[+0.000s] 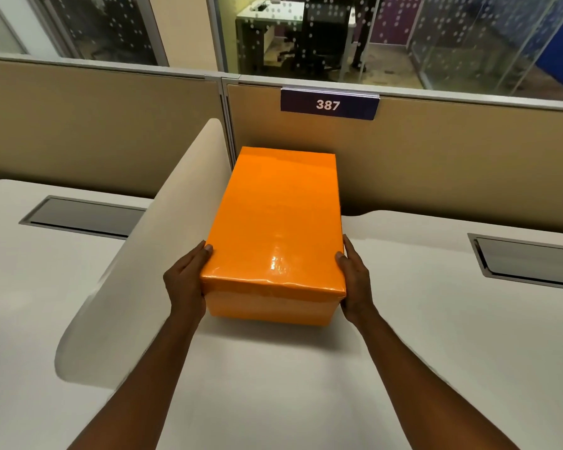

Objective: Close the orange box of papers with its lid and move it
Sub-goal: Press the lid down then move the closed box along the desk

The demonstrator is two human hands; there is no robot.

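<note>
Both arms are reaching forward, and the left hand (186, 280) and the right hand (355, 280) are pressing against the two long sides of the orange box (267, 306) at its near end. The fingers of each hand are lying together, flat along the box wall, with the thumbs up at the lid (277, 216) edge. The box is sitting closed on the white desk (436, 319), beside a cream divider (150, 241), its far end near the beige partition (436, 157).

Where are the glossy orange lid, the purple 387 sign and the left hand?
Glossy orange lid (278, 219), head view, middle of its top.
Purple 387 sign (329, 104), head view, on the digits.
Left hand (186, 280), head view, back of hand.
</note>
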